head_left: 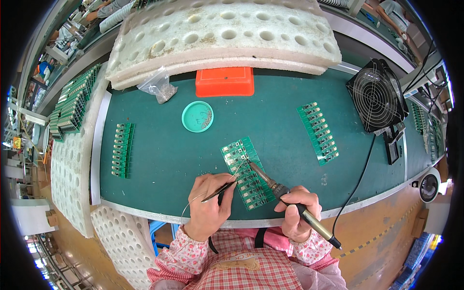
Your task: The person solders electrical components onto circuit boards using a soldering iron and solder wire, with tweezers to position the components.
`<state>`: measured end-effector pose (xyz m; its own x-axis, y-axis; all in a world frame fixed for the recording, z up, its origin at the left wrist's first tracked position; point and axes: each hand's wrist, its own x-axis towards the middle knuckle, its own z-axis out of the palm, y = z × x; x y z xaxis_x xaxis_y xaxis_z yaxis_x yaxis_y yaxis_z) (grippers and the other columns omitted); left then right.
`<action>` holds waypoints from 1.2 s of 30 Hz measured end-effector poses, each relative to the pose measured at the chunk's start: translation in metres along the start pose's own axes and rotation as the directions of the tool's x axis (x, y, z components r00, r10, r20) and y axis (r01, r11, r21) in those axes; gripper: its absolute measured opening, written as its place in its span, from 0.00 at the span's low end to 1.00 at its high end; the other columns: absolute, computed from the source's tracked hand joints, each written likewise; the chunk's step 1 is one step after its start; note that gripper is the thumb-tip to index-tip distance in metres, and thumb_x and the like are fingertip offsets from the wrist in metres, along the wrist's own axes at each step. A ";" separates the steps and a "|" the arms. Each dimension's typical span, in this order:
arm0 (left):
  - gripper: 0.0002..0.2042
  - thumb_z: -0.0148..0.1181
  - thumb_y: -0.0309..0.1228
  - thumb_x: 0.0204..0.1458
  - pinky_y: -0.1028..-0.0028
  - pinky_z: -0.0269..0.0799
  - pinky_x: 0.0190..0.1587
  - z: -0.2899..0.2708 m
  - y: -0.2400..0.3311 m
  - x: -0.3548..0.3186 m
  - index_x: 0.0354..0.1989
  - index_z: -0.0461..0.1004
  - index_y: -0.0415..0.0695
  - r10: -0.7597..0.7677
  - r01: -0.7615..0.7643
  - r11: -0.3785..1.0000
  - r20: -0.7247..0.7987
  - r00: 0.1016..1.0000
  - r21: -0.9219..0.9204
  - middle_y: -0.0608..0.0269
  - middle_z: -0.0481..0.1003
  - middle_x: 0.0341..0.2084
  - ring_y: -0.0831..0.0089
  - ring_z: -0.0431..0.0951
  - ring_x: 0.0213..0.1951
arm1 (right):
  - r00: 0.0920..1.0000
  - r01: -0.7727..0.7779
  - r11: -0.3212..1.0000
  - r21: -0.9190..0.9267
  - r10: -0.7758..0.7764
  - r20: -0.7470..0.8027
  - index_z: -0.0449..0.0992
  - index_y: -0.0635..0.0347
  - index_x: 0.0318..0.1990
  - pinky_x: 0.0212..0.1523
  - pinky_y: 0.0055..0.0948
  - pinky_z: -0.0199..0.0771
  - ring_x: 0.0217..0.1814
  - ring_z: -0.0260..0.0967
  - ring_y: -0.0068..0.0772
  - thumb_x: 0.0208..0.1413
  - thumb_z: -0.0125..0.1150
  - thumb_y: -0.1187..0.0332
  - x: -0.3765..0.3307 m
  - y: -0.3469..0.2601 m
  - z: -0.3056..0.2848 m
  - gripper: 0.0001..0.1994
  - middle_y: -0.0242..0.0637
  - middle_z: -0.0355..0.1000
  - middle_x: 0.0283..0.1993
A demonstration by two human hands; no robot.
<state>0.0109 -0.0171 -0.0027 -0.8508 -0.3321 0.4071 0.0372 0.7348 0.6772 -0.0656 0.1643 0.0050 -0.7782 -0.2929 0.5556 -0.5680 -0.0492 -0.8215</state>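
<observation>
A green circuit board panel [249, 187] with rows of small parts lies at a slant on the green bench, in front of me. My right hand [301, 209] is closed around a soldering iron [314, 220], whose tip touches or hovers just over the panel's upper part. In my left hand [207, 199] are pinched black tweezers [217, 191], pointing toward the board's left edge. A thin wire, probably solder, [187, 207] also runs through that hand, and its end reaches close to the iron's tip. Whether the tip touches a joint is too small to tell.
More panels lie left [123, 151] and right [319, 133]. Beyond sit a round teal dish [185, 124] of tiny parts, a plastic bag [154, 83] and a red bin [224, 82]. A black fan [377, 96] stands right, with white foam blocks [217, 46] across the back.
</observation>
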 end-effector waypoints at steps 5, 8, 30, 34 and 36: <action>0.13 0.68 0.16 0.44 0.64 0.74 0.43 0.000 0.000 0.000 0.39 0.76 0.40 0.006 -0.006 1.000 0.001 1.000 -0.003 0.58 0.81 0.34 0.60 0.80 0.33 | 0.998 0.054 0.998 0.033 -0.053 -0.024 0.75 0.65 0.39 0.23 0.26 0.73 0.20 0.73 0.29 0.61 0.61 0.67 -0.002 0.004 -0.001 0.09 0.34 0.74 0.19; 0.11 0.66 0.16 0.47 0.66 0.74 0.39 0.000 0.000 -0.001 0.38 0.77 0.41 -0.023 0.023 1.000 0.009 1.000 -0.007 0.60 0.81 0.35 0.59 0.78 0.36 | 0.998 0.063 0.997 0.035 -0.062 -0.006 0.75 0.65 0.39 0.23 0.26 0.73 0.20 0.73 0.29 0.61 0.61 0.68 0.000 0.004 -0.001 0.08 0.34 0.74 0.19; 0.11 0.66 0.16 0.46 0.65 0.73 0.38 -0.001 0.002 0.000 0.38 0.77 0.42 -0.013 0.013 1.000 -0.002 1.000 -0.009 0.59 0.80 0.34 0.58 0.78 0.36 | 0.992 -0.032 0.996 -0.084 0.042 0.119 0.76 0.62 0.32 0.16 0.28 0.63 0.13 0.61 0.28 0.51 0.62 0.73 0.002 0.000 -0.004 0.03 0.32 0.71 0.17; 0.12 0.66 0.16 0.46 0.65 0.73 0.39 0.000 0.000 -0.001 0.39 0.77 0.42 -0.018 0.018 1.000 0.005 1.000 -0.007 0.59 0.81 0.35 0.58 0.78 0.35 | 0.990 -0.022 0.995 -0.094 0.035 0.139 0.77 0.61 0.32 0.16 0.28 0.64 0.13 0.62 0.28 0.51 0.62 0.73 0.003 0.000 0.001 0.03 0.32 0.72 0.18; 0.12 0.66 0.16 0.46 0.65 0.73 0.39 0.000 -0.001 -0.001 0.39 0.77 0.42 -0.017 0.017 1.000 0.002 1.000 -0.008 0.59 0.81 0.35 0.58 0.78 0.35 | 0.988 -0.054 0.993 -0.109 0.069 0.141 0.77 0.61 0.32 0.16 0.28 0.64 0.13 0.63 0.28 0.52 0.62 0.73 0.004 -0.001 0.002 0.03 0.33 0.73 0.19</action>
<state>0.0121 -0.0170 -0.0037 -0.8526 -0.3432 0.3942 0.0269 0.7243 0.6889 -0.0674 0.1611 0.0074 -0.7699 -0.4272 0.4741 -0.5512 0.0706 -0.8314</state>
